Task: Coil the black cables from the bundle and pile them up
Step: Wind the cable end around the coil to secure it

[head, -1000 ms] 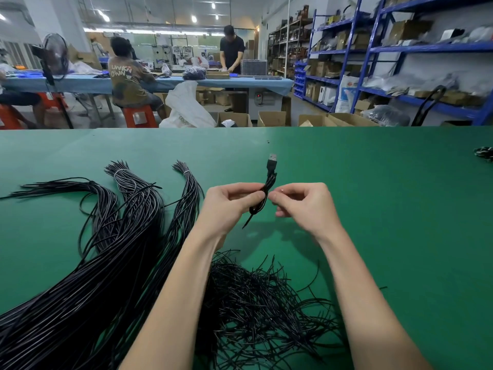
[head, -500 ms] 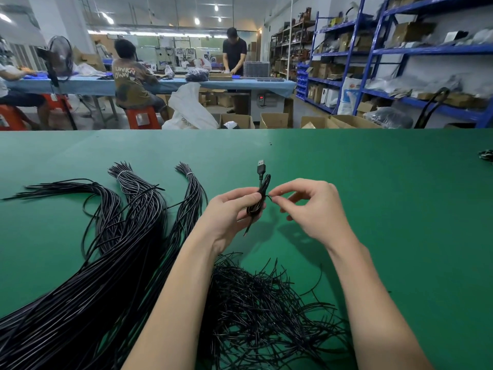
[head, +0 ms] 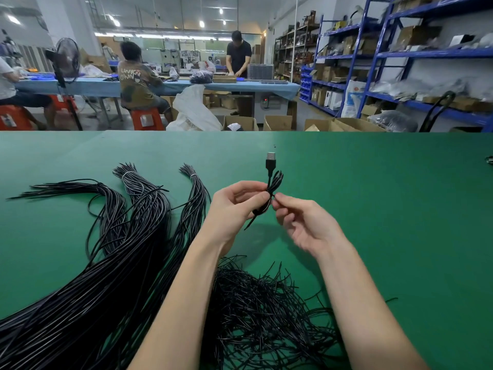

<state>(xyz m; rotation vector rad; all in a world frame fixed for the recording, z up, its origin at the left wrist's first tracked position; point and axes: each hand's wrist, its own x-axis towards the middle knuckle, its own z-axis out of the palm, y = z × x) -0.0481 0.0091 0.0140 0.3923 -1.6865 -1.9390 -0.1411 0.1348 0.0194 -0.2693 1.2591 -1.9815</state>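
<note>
Left hand [head: 234, 206] grips one coiled black USB cable [head: 272, 188]; right hand [head: 306, 222] pinches its tie; three tied black cable bundles [head: 138, 209] on green surface [head: 400, 209].

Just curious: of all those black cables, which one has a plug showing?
The small coiled cable held in both hands: its USB plug sticks up. The long bundled cables show only bare ends.
</note>
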